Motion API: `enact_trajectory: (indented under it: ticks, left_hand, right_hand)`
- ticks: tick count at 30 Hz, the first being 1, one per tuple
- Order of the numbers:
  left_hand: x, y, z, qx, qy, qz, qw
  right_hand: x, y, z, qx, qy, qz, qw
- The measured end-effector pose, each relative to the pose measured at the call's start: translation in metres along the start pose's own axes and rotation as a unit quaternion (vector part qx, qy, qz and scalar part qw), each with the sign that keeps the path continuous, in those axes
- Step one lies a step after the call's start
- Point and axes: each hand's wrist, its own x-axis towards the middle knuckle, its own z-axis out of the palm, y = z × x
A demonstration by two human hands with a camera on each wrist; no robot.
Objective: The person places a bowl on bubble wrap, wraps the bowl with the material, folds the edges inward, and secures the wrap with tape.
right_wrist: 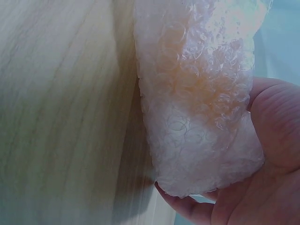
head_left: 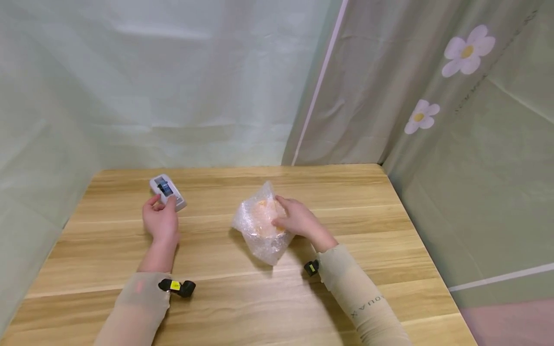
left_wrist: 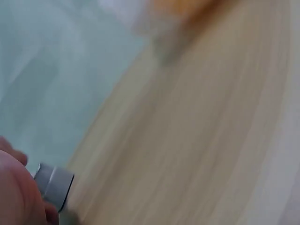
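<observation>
My right hand (head_left: 299,220) grips a bubble-wrap pouch (head_left: 266,242) by its right side, with the thumb and fingers spread around it. Something orange and whitish shows through the clear bubbles; its kind is hidden by the wrap. In the right wrist view, fingers curl under the lower end of the pouch (right_wrist: 187,154). On the left, my left hand (head_left: 161,218) pinches the near end of a small pale-grey case (head_left: 164,185) with a dark and blue panel on top. The left wrist view catches only a grey corner of that case (left_wrist: 55,185) beside the fingers.
A wood-grain table (head_left: 225,307) lies under both hands. Pale curtains (head_left: 195,86) hang behind its far edge, and a flowered curtain (head_left: 467,158) stands along the right side. Black wrist cameras sit on the sleeves, the left one (head_left: 177,287) close above the tabletop.
</observation>
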Motion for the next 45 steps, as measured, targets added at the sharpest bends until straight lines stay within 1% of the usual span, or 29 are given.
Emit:
enact_trajectory:
  ticks: [1,2,4,6,8,13,15,19,22,26,32,34,37,39,40,41,43,45]
  left_hand:
    - [0.004,-0.001,-0.001,0.042,-0.006,0.014,0.9990]
    - [0.007,-0.001,-0.003,0.082,-0.012,0.025,0.9962]
    - [0.011,-0.002,-0.005,0.136,-0.022,0.030,0.9900]
    - [0.014,-0.002,-0.006,0.153,-0.027,0.023,0.9876]
    - [0.016,-0.002,-0.006,0.157,-0.029,0.011,0.9872]
    - [0.017,0.001,-0.006,0.145,-0.055,-0.020,0.9877]
    - [0.018,0.002,-0.006,0.130,-0.067,-0.037,0.9885]
    - [0.019,0.004,-0.005,0.098,-0.077,-0.073,0.9895]
    - [0.019,0.006,-0.004,0.092,-0.084,-0.084,0.9887]
    - [0.020,0.007,-0.001,0.096,-0.082,-0.080,0.9888]
    - [0.018,0.008,0.005,0.116,-0.061,-0.059,0.9897]
    - [0.018,0.007,0.006,0.121,-0.048,-0.045,0.9904]
    - [0.018,0.007,0.007,0.136,-0.022,-0.015,0.9904]
    - [0.018,0.007,0.007,0.142,-0.014,0.003,0.9898]
    - [0.017,0.007,0.007,0.140,-0.014,0.008,0.9901]
    - [0.016,0.008,0.007,0.137,-0.016,0.009,0.9904]
    - [0.012,0.008,0.005,0.117,-0.022,-0.003,0.9929]
    - [0.008,0.009,0.004,0.078,-0.027,-0.024,0.9963]
  right_hand:
    - [0.000,0.000,0.000,-0.002,0.000,0.001,1.0000]
    - [0.000,0.000,0.001,-0.001,0.001,-0.001,1.0000]
    - [0.000,-0.001,0.001,-0.003,0.000,-0.002,1.0000]
    - [0.000,-0.001,0.001,-0.004,-0.001,-0.004,1.0000]
    - [0.000,-0.002,0.000,-0.005,-0.001,-0.005,1.0000]
    - [-0.001,-0.003,-0.001,-0.006,0.001,-0.003,1.0000]
    - [-0.001,-0.003,-0.001,-0.006,0.002,-0.002,1.0000]
    - [-0.001,-0.002,-0.002,-0.012,0.005,-0.004,0.9999]
    - [-0.001,-0.001,-0.001,-0.014,0.007,-0.006,0.9999]
    - [0.000,-0.001,0.000,-0.017,0.007,-0.006,0.9998]
    - [0.001,0.000,0.000,-0.022,0.007,-0.002,0.9997]
    - [0.001,0.000,0.000,-0.024,0.007,-0.003,0.9997]
    - [0.002,0.000,0.000,-0.024,0.008,-0.005,0.9997]
    - [0.001,-0.001,0.000,-0.021,0.009,-0.005,0.9997]
    - [0.000,-0.001,-0.001,-0.020,0.008,-0.005,0.9998]
    - [0.000,-0.001,-0.001,-0.019,0.008,-0.005,0.9998]
    - [-0.001,-0.001,-0.001,-0.018,0.006,-0.005,0.9998]
    - [-0.001,-0.001,-0.001,-0.019,0.006,-0.005,0.9998]
